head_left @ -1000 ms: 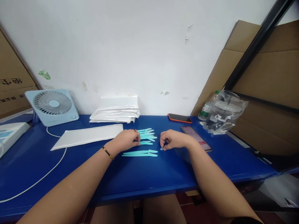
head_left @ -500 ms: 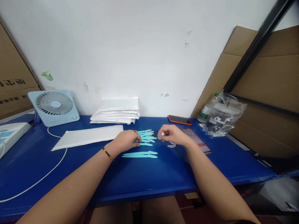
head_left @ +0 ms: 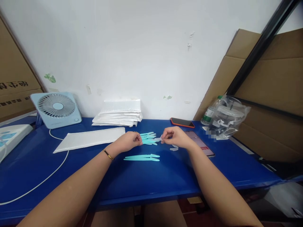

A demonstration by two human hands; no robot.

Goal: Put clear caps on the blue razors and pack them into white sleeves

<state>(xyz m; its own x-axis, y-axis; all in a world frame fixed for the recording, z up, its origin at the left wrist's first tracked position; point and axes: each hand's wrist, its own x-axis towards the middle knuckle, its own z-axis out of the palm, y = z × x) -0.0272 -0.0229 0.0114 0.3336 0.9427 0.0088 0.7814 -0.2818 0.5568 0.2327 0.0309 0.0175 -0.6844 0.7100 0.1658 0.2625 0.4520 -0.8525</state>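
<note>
Pinched thumb to fingers, the left hand (head_left: pixel 127 140) is holding at least one of the turquoise sticks (head_left: pixel 149 138); the right hand (head_left: pixel 174 137), its fingertips closed together, is gripping a small translucent piece (head_left: pixel 158 139) that is meeting the tip end of the sticks.

Behind them a white wall (head_left: pixel 151 63) is filling the view, with a blue table (head_left: pixel 146 183) stretching out below it. Brown cardboard (head_left: pixel 279 75) is standing at the right. At the left, a pale blue fan (head_left: pixel 56 106) is leaning back. White padded envelopes (head_left: pixel 119 110) are lying stacked by the wall, and a single envelope (head_left: pixel 88 139) is lying flat in front of them. Beyond the right hand, an orange-edged phone (head_left: pixel 182 123) is resting on the table; a second phone (head_left: pixel 201 145) is lying partly behind the wrist. Two separate sticks (head_left: pixel 142 157) are lying side by side nearer the person. Smallest of all, loose translucent pieces (head_left: pixel 174 148) are resting just beside the right hand.

The step seems to be working the piece at one tip; whether it is going on or coming off, I cannot tell. The next move is probably calling for a steady left pinch and careful alignment.
</note>
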